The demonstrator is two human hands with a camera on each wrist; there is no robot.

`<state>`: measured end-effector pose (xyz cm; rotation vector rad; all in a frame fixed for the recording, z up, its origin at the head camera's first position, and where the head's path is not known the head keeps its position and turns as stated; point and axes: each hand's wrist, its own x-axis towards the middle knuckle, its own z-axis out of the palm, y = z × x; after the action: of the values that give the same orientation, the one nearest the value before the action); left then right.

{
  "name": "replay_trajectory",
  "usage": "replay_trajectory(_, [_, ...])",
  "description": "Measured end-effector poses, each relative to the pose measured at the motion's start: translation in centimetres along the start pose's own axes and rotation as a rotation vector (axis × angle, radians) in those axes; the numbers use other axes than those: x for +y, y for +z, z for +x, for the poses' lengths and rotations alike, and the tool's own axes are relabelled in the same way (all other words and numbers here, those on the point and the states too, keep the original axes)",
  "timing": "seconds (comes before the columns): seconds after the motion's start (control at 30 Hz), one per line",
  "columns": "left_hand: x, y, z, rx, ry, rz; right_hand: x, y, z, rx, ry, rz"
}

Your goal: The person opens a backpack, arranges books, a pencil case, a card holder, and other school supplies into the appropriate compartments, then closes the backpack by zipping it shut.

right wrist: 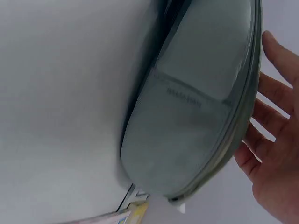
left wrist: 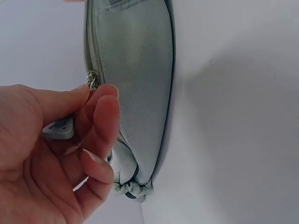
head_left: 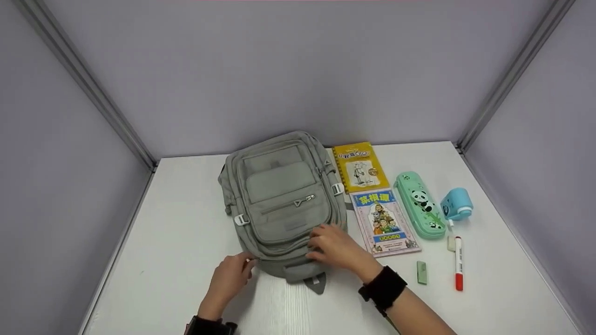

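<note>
A grey-green backpack (head_left: pixel 284 181) lies on its back on the white table, its top end toward the far wall. At its near left corner my left hand (head_left: pixel 230 277) pinches a zipper pull (left wrist: pixel 93 80) between thumb and forefinger; the pull's grey triangular tag (left wrist: pixel 60 128) hangs beside the palm. My right hand (head_left: pixel 337 246) rests on the near right edge of the bag, and in the right wrist view its fingers (right wrist: pixel 275 93) lie spread and fairly straight along the zipped rim.
Right of the bag lie a yellow spiral notebook (head_left: pixel 361 167), a pink comic-style book (head_left: pixel 384 223), a green panda pencil case (head_left: pixel 420 204), a light blue pencil-sharpener-like object (head_left: pixel 457 204), a red-capped marker (head_left: pixel 459 263) and a small green eraser-like block (head_left: pixel 422 272). Walls stand on three sides.
</note>
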<state>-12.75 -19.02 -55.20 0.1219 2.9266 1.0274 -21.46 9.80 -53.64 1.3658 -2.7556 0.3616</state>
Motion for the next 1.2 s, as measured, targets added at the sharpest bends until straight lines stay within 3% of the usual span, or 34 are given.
replay_trajectory(0.17, [-0.2,0.4,0.0,0.043,0.044,0.036,-1.6,1.2,1.6,-0.045,-0.100,-0.025])
replay_trajectory(0.47, [-0.5,0.8,0.1,0.170,0.038,0.114,-1.1,1.7,1.6,0.040,-0.101,0.120])
replay_trajectory(0.63, [-0.5,0.6,-0.2,0.217,0.050,0.116,-1.2,1.5,1.5,0.017,-0.083,0.187])
replay_trajectory(0.87, [-0.7,0.1,-0.3,0.238,0.060,0.094,-1.5,1.0,1.6,0.055,-0.060,0.193])
replay_trajectory(1.2, [-2.2,0.2,0.1,0.419,0.145,0.231,-1.4,0.5,0.9,0.106,-0.085,0.194])
